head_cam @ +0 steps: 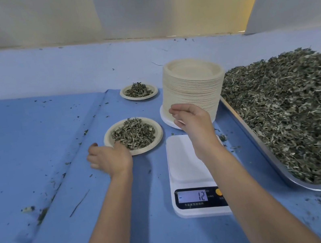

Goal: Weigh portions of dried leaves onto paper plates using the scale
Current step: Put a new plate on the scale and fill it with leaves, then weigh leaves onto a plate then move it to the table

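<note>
A paper plate (158, 133) heaped with dried leaves lies on the blue cloth, left of the scale. My left hand (108, 158) grips its near-left rim, thumb on top among the leaves. The white scale (183, 160) has a bare platform and its display (192, 197) reads minus 12. My right hand (194, 122) hovers above the scale's far end, in front of the tall stack of empty paper plates (192, 86). Its fingers are loosely bent and nothing shows in them. A second filled plate (155, 92) sits farther back.
A large metal tray (266, 151) piled with loose dried leaves (293, 107) fills the right side. The plate stack stands on a white disc (165, 118). A raised fold in the blue cloth (85, 134) runs diagonally at left, with leaf crumbs scattered around. Pale curtains hang behind.
</note>
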`<action>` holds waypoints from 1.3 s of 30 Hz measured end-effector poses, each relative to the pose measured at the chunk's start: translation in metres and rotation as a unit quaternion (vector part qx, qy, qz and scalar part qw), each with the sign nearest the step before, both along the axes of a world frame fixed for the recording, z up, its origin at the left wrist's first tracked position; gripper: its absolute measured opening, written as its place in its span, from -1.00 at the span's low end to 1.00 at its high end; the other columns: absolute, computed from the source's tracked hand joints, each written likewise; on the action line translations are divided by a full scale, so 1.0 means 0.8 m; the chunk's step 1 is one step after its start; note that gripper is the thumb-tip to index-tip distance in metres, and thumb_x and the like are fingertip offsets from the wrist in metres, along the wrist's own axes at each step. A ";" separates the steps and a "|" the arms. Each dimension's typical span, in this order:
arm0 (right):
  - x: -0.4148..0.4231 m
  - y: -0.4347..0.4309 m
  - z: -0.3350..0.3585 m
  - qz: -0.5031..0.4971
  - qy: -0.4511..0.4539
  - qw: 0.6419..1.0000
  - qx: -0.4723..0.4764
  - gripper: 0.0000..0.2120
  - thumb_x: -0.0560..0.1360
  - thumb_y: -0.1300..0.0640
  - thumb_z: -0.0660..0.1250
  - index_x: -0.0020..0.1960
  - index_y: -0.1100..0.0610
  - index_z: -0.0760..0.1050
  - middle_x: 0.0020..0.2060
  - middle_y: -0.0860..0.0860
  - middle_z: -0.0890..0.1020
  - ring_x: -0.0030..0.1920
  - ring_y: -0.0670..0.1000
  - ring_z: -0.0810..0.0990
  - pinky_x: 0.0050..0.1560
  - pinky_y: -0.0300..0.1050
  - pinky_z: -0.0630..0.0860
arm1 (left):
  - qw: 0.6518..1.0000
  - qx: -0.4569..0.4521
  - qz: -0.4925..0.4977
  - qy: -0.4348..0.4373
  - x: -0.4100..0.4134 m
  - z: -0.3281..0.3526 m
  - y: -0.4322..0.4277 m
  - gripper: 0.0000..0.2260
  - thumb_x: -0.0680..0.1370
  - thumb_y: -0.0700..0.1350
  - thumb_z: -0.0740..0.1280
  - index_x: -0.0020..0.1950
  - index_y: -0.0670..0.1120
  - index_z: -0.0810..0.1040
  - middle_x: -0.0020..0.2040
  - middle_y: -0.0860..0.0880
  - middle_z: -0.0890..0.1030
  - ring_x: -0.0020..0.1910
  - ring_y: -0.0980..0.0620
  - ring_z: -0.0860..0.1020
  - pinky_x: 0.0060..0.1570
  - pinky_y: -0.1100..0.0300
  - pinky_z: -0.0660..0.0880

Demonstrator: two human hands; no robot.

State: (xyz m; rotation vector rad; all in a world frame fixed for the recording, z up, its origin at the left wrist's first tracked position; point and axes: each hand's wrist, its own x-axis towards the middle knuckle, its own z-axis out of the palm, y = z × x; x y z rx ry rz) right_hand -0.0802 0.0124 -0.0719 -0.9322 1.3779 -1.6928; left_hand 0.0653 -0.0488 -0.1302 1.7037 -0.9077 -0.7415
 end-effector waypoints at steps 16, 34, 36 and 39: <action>0.018 -0.023 0.016 0.063 0.123 0.990 0.039 -0.80 0.48 0.32 0.23 -0.11 0.08 0.58 -0.09 -0.01 0.65 -0.02 -0.05 0.58 0.22 0.00 0.50 | 0.933 0.091 -0.121 0.328 -0.018 0.004 -0.021 -0.77 0.55 -0.47 0.00 0.12 -0.26 0.33 -0.25 -0.26 0.56 -0.43 -0.09 0.57 -0.64 0.33 0.42; -0.010 -0.073 0.031 0.090 0.184 0.978 0.037 -0.77 0.50 0.28 0.24 -0.17 0.00 0.59 -0.15 -0.12 0.63 0.01 -0.14 0.56 0.24 -0.11 0.47 | 0.933 0.097 -0.142 0.315 -0.055 0.000 -0.139 -0.69 0.61 -0.40 -0.02 0.32 -0.32 0.32 -0.09 -0.28 0.56 -0.67 0.01 0.52 -0.71 0.33 0.36; -0.010 -0.073 0.032 0.091 0.184 0.978 0.035 -0.77 0.50 0.29 0.23 -0.14 0.04 0.60 -0.15 -0.12 0.63 -0.02 -0.15 0.55 0.22 -0.14 0.47 | 0.935 0.096 -0.143 0.309 -0.055 -0.002 -0.140 -0.70 0.60 -0.40 -0.02 0.31 -0.31 0.32 -0.10 -0.27 0.56 -0.66 0.02 0.53 -0.70 0.34 0.35; -0.008 -0.070 0.034 0.096 0.181 0.978 0.034 -0.76 0.50 0.30 0.22 -0.15 0.04 0.59 -0.19 -0.14 0.61 -0.06 -0.17 0.54 0.20 -0.15 0.46 | 0.936 0.096 -0.153 0.301 -0.056 -0.002 -0.138 -0.70 0.60 -0.39 -0.02 0.29 -0.31 0.34 -0.06 -0.27 0.57 -0.64 0.04 0.54 -0.69 0.35 0.37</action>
